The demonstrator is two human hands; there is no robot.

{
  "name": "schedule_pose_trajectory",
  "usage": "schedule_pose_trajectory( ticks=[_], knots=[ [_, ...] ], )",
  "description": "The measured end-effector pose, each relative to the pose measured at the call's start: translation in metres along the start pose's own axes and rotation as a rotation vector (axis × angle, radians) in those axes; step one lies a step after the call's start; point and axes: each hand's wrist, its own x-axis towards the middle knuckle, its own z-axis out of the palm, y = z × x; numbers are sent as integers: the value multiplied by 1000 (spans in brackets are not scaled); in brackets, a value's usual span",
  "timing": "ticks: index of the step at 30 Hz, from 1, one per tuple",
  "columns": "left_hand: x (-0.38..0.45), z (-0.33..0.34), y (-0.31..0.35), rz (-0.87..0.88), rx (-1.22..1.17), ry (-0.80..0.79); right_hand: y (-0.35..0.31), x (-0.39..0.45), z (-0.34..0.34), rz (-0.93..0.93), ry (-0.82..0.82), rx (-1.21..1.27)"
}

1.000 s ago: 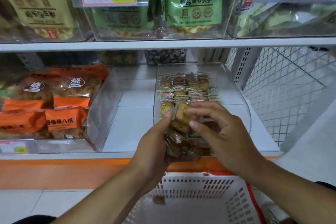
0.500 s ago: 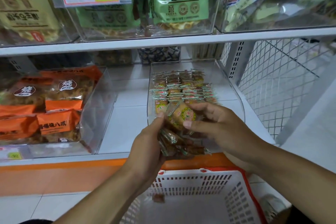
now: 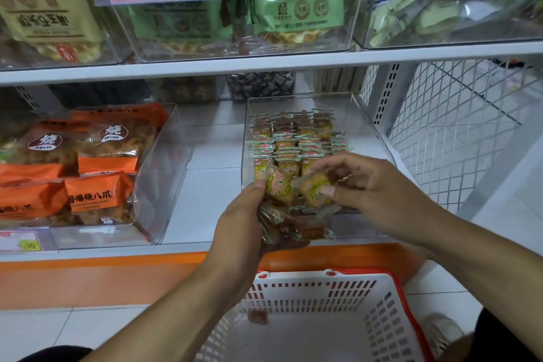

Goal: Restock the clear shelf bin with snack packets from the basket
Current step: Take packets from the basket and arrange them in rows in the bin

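The left hand (image 3: 244,214) grips a stack of snack packets (image 3: 279,220) at the front wall of the clear shelf bin (image 3: 367,123), the stack running roughly upright with its top packet's yellow round label facing the camera. The right hand (image 3: 379,194) pinches one tilted packet (image 3: 316,186) between thumb and fingers just over that wall. The bin sits on a white shelf (image 3: 202,197) above an orange base strip, with the white basket (image 3: 338,314) on the tiled floor below the bin.

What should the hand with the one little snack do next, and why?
Probably carry it forward and stand it in the clear bin beside the front row of packets. The right hand pinches one packet at the bin's front, while the left hand holds a bunch waiting.
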Motion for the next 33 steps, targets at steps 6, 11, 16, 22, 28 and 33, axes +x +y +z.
schedule_pose_trajectory(
  ticks=[6,11,16,22,28,33],
  knots=[
    [-3,4,3,6,-37,48,-1,5,13,392,17,852],
    [-7,8,6,35,-2,46,5,3,25,442,39,709],
    [-9,9,7,63,49,-9,8,-4,37,397,28,477],
    [-11,12,4,22,-3,-80,6,-7,45,358,36,560],
    [-7,7,14,-168,-445,61,-8,4,8,127,165,624],
    [-3,-2,29,-229,-729,117,-7,5,-5,186,-106,624]
  ],
)
